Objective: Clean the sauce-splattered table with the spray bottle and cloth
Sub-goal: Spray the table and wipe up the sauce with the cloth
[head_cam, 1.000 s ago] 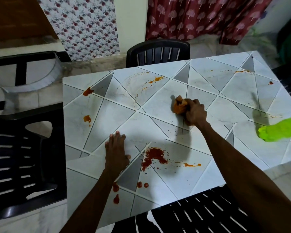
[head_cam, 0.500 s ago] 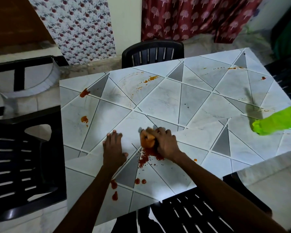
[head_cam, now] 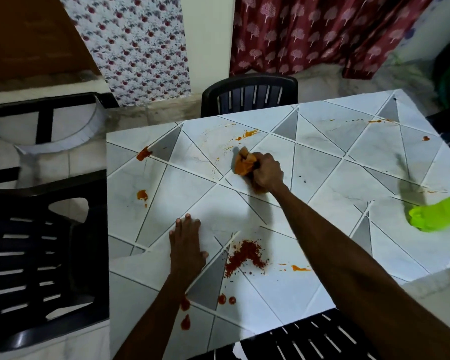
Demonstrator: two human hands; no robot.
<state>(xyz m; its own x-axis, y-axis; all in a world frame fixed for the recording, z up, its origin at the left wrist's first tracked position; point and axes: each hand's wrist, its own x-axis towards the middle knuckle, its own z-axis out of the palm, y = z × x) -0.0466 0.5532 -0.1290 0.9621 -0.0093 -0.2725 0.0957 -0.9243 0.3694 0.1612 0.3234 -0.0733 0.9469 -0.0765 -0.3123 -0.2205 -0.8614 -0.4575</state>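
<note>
- A black slatted chair [head_cam: 322, 339] is tucked in at the near edge of the tiled table [head_cam: 322, 162].
- Red sauce drops [head_cam: 185, 322] lie by that near edge, right beside the left forearm.
- The left hand [head_cam: 187, 245] lies flat on the tabletop, palm down. Its fingers are straight and close together with the thumb out to the side, and it holds nothing.
- Near its thumb is a large crumbly red splatter [head_cam: 244, 257], with a thin orange streak [head_cam: 300, 268] to the right of that.
- At the right edge of the view a bright green spray bottle [head_cam: 438, 215] shows over the table, partly cut off and well apart from both hands. Whether it stands or lies cannot be told.
- Farther in, the right hand [head_cam: 266, 174] is curled tight round a bunched, orange-stained cloth [head_cam: 244, 163]. It presses the cloth to the tabletop near the table's middle, and the cloth bulges out past the knuckles.
- Just beyond the cloth is an orange smear [head_cam: 247, 133].
- A red blot [head_cam: 143, 154] sits toward the far left corner.
- A second black chair [head_cam: 250, 94] stands at the far side, with a maroon curtain [head_cam: 309, 35] behind it.
</note>
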